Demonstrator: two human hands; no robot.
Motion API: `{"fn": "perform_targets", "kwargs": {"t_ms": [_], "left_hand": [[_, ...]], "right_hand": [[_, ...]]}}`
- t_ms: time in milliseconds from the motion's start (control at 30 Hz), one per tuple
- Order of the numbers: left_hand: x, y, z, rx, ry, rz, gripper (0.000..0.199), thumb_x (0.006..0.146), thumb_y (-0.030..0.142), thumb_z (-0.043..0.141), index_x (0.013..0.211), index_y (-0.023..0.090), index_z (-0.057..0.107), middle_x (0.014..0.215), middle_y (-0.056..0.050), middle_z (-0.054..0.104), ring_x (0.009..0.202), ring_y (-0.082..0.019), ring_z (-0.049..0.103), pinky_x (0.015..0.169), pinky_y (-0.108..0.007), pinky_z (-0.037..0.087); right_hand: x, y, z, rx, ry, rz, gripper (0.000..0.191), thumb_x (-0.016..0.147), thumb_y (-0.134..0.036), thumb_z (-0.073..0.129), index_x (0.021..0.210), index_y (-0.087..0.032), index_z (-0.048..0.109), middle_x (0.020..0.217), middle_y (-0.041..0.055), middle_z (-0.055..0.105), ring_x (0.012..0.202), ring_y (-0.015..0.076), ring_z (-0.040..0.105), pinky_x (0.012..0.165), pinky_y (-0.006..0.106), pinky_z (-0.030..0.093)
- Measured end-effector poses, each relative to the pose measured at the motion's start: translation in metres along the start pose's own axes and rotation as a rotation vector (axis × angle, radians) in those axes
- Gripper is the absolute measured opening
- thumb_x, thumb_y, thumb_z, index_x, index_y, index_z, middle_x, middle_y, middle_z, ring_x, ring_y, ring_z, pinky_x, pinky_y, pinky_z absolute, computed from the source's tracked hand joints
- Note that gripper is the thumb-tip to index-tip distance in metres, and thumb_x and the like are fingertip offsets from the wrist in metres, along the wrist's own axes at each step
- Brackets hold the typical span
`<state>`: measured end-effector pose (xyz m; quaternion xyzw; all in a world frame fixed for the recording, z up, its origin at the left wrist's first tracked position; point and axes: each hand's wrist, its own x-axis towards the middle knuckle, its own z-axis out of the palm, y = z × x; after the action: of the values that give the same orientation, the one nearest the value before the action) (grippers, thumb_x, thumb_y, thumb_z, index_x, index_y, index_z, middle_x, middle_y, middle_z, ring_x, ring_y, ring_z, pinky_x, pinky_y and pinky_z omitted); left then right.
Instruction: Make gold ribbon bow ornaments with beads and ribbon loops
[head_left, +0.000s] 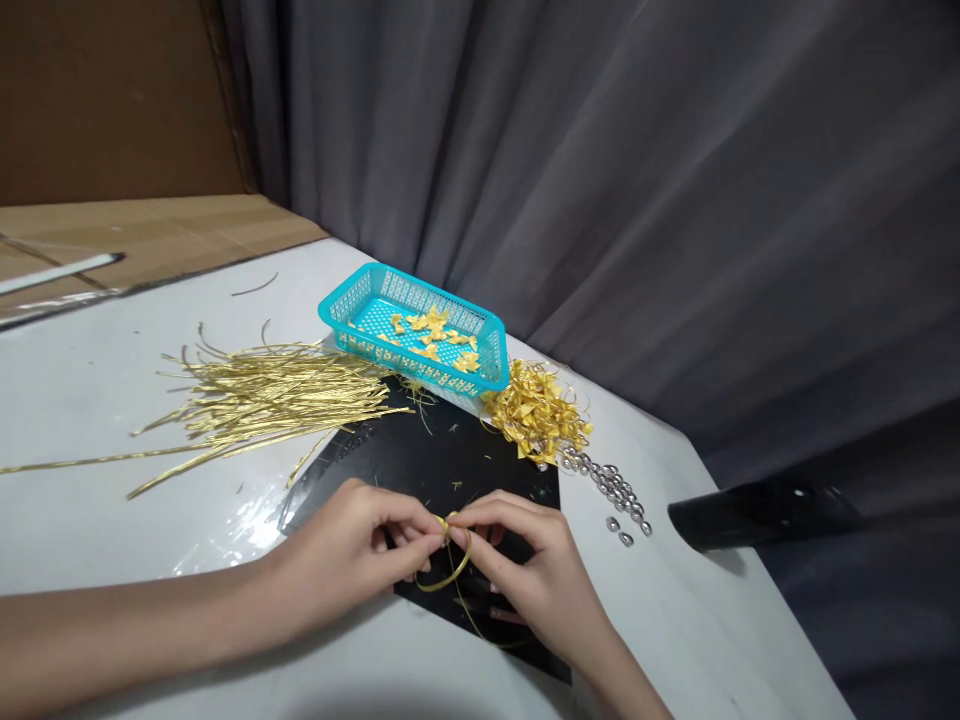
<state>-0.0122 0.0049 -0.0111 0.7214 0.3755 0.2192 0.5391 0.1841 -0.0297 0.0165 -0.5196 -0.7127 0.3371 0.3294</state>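
A narrow gold ribbon (455,579) curls into a small, shiny loop at lower centre, held just above a glossy black mat (480,470), with a thin tail trailing down toward the mat. The left hand (352,555) comes in from the left edge and the right hand (529,570) from the bottom. Their fingertips (433,530) nearly meet at the top of the loop, each hand in a narrow pinch on the ribbon, while the other fingers curl loosely beneath. The pinched spot is hidden by the fingers, so its exact twist or fold can't be made out.

Above the mat, a loose heap of long, crinkly gold strips (262,405) fans out to the left on a white table (97,520). A blue plastic basket (405,295), its walls latticed, holds small gold bows (435,335). Just right of it lies a tangled pile of gold bows (534,412), touching a scatter of silver beads (611,495). A black tube-like object (757,515) juts in at right — its end is dark and hard to identify. Cardboard (127,235) fills the upper left, and a grey curtain (600,170) hangs behind.
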Motion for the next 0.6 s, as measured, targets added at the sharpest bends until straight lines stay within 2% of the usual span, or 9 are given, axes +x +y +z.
{"fn": "perform_targets", "kwargs": {"t_ms": [200,367,500,600], "left_hand": [[-0.0004,-0.0034,0.0008,0.012,0.009,0.031,0.025,0.087,0.031,0.055,0.090,0.020,0.077,0.068,0.001,0.071,0.057,-0.010,0.058,0.051,-0.015,0.039],[-0.0011,-0.0052,0.0024,0.021,0.013,0.040,0.024,0.087,0.031,0.055,0.089,0.020,0.076,0.069,0.001,0.072,0.059,-0.011,0.059,0.053,-0.016,0.041],[-0.0012,-0.0068,0.0025,0.034,0.007,0.045,0.025,0.088,0.032,0.054,0.088,0.020,0.076,0.070,0.000,0.073,0.060,-0.011,0.060,0.053,-0.015,0.042],[-0.0014,-0.0066,0.0022,0.045,0.003,0.055,0.026,0.088,0.031,0.053,0.088,0.019,0.076,0.071,0.000,0.073,0.061,-0.011,0.060,0.054,-0.016,0.042]], "right_hand": [[-0.0010,-0.0043,-0.0005,-0.052,-0.012,-0.010,0.012,0.082,-0.012,0.064,0.088,-0.018,0.074,0.077,0.0024,0.069,0.067,0.0130,0.060,0.061,0.022,0.046],[-0.0033,-0.0075,0.0014,-0.102,0.016,-0.100,0.014,0.083,-0.012,0.063,0.092,-0.017,0.072,0.080,0.0035,0.069,0.065,0.0122,0.058,0.060,0.021,0.046],[-0.0061,-0.0065,0.0023,-0.129,0.022,-0.172,0.012,0.085,-0.012,0.061,0.091,-0.016,0.071,0.082,0.0057,0.070,0.070,0.0137,0.062,0.063,0.022,0.047],[-0.0069,-0.0048,0.0013,-0.135,0.002,-0.167,0.012,0.087,-0.014,0.060,0.088,-0.015,0.072,0.081,0.0067,0.070,0.072,0.0151,0.064,0.065,0.023,0.048]]}}
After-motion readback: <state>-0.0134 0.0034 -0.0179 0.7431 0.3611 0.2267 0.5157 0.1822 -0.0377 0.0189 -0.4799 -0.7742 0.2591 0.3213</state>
